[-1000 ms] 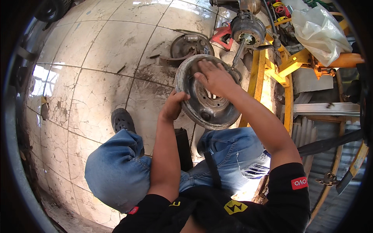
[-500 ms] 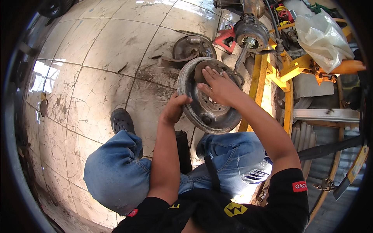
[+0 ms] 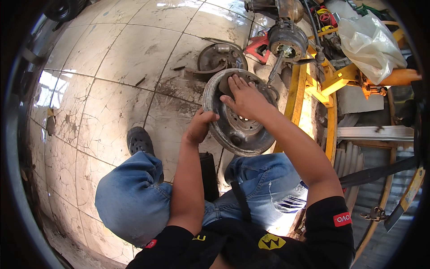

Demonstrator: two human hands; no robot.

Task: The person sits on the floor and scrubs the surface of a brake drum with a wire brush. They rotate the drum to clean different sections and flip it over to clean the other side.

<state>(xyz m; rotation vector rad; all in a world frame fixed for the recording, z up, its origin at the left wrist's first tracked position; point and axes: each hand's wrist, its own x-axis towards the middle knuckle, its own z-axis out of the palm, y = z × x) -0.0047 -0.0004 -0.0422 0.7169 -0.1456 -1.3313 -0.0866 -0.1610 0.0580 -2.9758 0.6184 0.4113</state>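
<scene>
Gripping the brake drum [image 3: 237,130] at its 9 o'clock rim, your left hand [image 3: 200,127] has its fingers curled shut over the edge. Your right hand [image 3: 244,99] lies flat inside the drum's bowl near 12 o'clock, fingers spread apart, clamped on nothing. The drum stands tilted on the tiled floor [image 3: 121,76], just ahead of your knees, open face toward you. A backing plate [image 3: 220,56] lies on the floor at the drum's 11 o'clock. The axle hub [image 3: 286,41] sits at 1 o'clock, the yellow frame [image 3: 313,85] at 3 o'clock.
</scene>
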